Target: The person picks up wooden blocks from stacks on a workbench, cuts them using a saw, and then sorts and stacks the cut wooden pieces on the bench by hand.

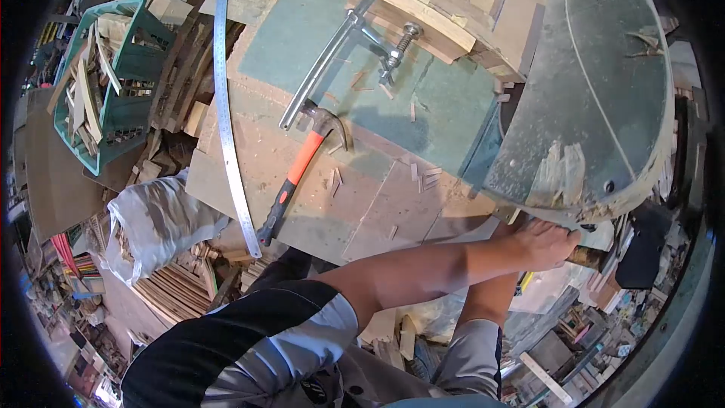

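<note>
My left hand (545, 245) reaches across to the right, fingers curled, just below the dusty, dark rounded panel (604, 98). A brown, rounded piece (587, 258) shows beside its fingers; I cannot make out what the hand grips. My right forearm (487, 298) passes up under the left one, which hides the right hand and its fingers. On the worktable (317, 174) lies a claw hammer (298, 166) with an orange and black handle. A bar clamp (340, 53) sits at the back against a wooden board (415, 19). A long steel ruler (225, 113) lies along the left edge.
Small wood slivers (427, 177) are scattered on the table. At the left stand a green crate (124, 117) full of offcuts and a white plastic sack (162, 215). Stacked wood strips (170, 291) lie below. Scraps cover the floor at the lower right.
</note>
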### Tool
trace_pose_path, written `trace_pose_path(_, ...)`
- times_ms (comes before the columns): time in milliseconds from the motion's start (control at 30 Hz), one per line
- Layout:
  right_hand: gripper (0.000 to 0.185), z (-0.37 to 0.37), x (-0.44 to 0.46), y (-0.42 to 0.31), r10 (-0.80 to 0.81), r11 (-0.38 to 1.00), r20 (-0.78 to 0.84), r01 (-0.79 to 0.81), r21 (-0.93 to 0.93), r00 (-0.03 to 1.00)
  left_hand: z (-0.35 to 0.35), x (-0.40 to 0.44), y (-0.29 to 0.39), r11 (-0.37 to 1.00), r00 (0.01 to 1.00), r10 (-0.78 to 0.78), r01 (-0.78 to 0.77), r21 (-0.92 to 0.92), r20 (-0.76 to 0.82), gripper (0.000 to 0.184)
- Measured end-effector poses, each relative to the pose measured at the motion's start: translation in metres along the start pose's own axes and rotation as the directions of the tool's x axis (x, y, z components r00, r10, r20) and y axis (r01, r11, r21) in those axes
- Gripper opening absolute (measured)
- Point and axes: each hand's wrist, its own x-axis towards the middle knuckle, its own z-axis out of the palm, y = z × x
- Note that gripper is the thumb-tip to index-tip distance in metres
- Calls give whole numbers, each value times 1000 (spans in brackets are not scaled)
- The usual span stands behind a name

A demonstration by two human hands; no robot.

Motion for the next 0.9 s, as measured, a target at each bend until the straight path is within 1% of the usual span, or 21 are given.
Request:
trace_pose_path(33, 44, -1, 0, 0, 2, 1000, 3, -2, -4, 1000, 5, -3, 0, 995, 999, 16, -12, 98, -37, 28)
trace_pose_path(67, 44, -3, 0, -1, 4, 1000, 5, -4, -7, 1000, 10, -4, -1, 995, 999, 19, -15, 100, -37, 28)
trace_pose_path(133, 44, -5, 0, -2, 8, 1000, 8, -8, -15, 1000, 3, -9, 3, 994, 996, -42, 49, -99, 75, 30)
trace_pose_path(167, 44, -6, 0, -2, 10, 1000, 9, -10, -19, 1000, 2, -9, 3, 994, 996, -38, 46, -96, 74, 30)
trace_pose_path(233, 44, -7, 0, -2, 17, 1000, 12, -17, -26, 1000, -3, -9, 3, 993, 990, 62, -49, 105, -123, 32)
trace_pose_path(267, 44, -8, 1, -2, 20, 999, 12, -19, -30, 1000, -6, -5, 2, 993, 990, 66, -53, 108, -124, 32)
trace_pose_path(333, 44, -8, 3, -1, 24, 999, 13, -24, -36, 1000, -25, 7, 4, 999, 994, -31, 26, 46, 107, 34)
trace_pose_path(367, 44, -8, 4, 0, 27, 999, 15, -26, -39, 1000, -31, 15, 1, 998, 985, -37, 28, 56, 168, 35)
trace_pose_path(400, 44, -9, 4, 1, 31, 999, 16, -31, -41, 999, -36, 23, -2, 998, 985, -35, 25, 60, 169, 35)
trace_pose_path(467, 44, -10, 4, 5, 42, 998, 17, -41, -46, 999, -39, 38, -5, 996, 984, -90, 85, 34, 153, 37)
trace_pose_path(500, 44, -10, 5, 7, 45, 998, 16, -44, -48, 999, -35, 40, -6, 995, 996, -85, 84, 47, 25, 40)
trace_pose_path(533, 44, -10, 8, 9, 48, 998, 14, -47, -48, 999, -32, 47, -8, 995, 996, -81, 80, 55, 24, 40)
trace_pose_path(600, 44, -7, 12, 11, 58, 997, 8, -57, -43, 998, -30, 64, -18, 992, 991, -105, 111, 63, -84, 42)
trace_pose_path(633, 44, -3, 16, 12, 67, 997, 8, -67, -41, 998, -38, 70, -18, 992, 992, -102, 108, 73, -79, 42)
trace_pose_path(700, 44, 0, 16, 17, 96, 995, 9, -96, -38, 995, -54, 86, -15, 983, 986, -162, 164, 80, -31, 42)
trace_pose_path(733, 44, -2, 11, 20, 115, 993, 10, -114, -39, 993, -61, 92, -16, 983, 987, -158, 159, 90, -17, 42)
trace_pose_path(800, 44, 3, 6, 25, 159, 987, 15, -158, -37, 987, -64, 102, -18, 970, 974, -225, 225, 86, -7, 43)
trace_pose_path(833, 44, 8, 4, 30, 187, 982, 19, -187, -32, 982, -75, 86, -14, 974, 978, -160, 178, 139, -130, 37)
trace_pose_path(867, 44, 14, 4, 24, 218, 976, 24, -218, -25, 976, -56, 78, -41, 944, 948, -65, 160, 288, -311, 35)
trace_pose_path(900, 44, 16, 0, 25, 249, 968, 21, -249, -14, 968, -39, 70, -67, 889, 885, 66, 158, 430, -462, 32)
